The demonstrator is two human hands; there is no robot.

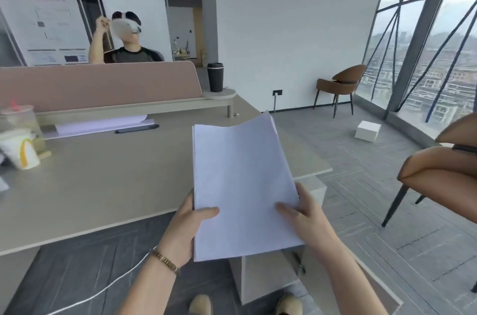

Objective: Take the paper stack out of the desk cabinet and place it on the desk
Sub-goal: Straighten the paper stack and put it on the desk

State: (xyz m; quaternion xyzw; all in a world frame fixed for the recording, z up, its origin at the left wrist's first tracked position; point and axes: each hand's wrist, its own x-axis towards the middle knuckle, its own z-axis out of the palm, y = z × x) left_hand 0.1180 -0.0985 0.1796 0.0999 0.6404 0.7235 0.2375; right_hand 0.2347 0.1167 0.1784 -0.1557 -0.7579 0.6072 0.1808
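A white paper stack (240, 175) is held up in the air above the right end of the beige desk (103, 185), its far edge curling slightly. My left hand (188, 227) grips its near left edge, thumb on top. My right hand (302, 214) grips its near right edge, thumb on top too. Below the stack stands the pale desk cabinet (263, 278), its open door swung out toward me under my right forearm.
On the desk's left sit a paper cup (22, 149) and a clear drink cup (18, 118). More paper (100, 123) and a black pen (136, 128) lie by the pink divider (98, 85). A person sits behind it. Brown chair (444, 172) at right, white box (367, 131) on the floor.
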